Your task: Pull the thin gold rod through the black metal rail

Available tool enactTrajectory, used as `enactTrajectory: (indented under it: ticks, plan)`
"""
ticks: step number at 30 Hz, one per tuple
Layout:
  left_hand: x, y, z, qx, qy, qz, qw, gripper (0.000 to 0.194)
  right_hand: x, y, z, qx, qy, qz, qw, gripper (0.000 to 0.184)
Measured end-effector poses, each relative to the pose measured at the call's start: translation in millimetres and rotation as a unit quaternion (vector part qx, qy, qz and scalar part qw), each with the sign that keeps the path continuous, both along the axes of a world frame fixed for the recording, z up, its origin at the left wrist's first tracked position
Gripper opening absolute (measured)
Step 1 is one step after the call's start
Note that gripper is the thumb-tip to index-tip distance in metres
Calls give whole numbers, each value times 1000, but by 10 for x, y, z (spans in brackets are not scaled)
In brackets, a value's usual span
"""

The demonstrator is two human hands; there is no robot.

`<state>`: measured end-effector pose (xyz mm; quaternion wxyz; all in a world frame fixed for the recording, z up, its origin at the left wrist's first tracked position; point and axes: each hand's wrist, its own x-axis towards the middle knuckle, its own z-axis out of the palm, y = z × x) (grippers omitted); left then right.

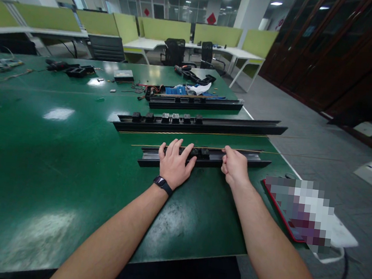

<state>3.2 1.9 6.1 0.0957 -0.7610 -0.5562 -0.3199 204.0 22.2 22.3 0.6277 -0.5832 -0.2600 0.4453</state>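
My left hand (176,165) lies with fingers spread across a black channel-shaped rail (210,162), wearing a dark watch at the wrist. Small black blocks (201,152) sit in the rail's channel just right of those fingers. A thin yellowish rod (148,145) runs along the rail's far side. Over the rail's right half, my right hand (236,165) is closed in a pinch, its fingertips on the line of this rod. Farther off lies a longer black rail (241,128) with several dark and clear blocks (175,118) along it; another thin yellow rod (189,134) lies beside it.
A third rail (196,104) with blue parts (175,90) lies farther back on the green table (68,166). Power tools (60,66), a small box (124,76) and loose wires stand beyond. At the right edge are a red-rimmed device (280,210), partly blurred, and a white cable.
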Motion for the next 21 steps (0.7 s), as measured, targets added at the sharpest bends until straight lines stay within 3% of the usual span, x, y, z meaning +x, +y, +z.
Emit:
enactTrajectory:
  ticks: [21]
  plan:
    - [4,-7,9,-4,-5,0,1000,42,0,11,-8,3,-3,1,1000,21]
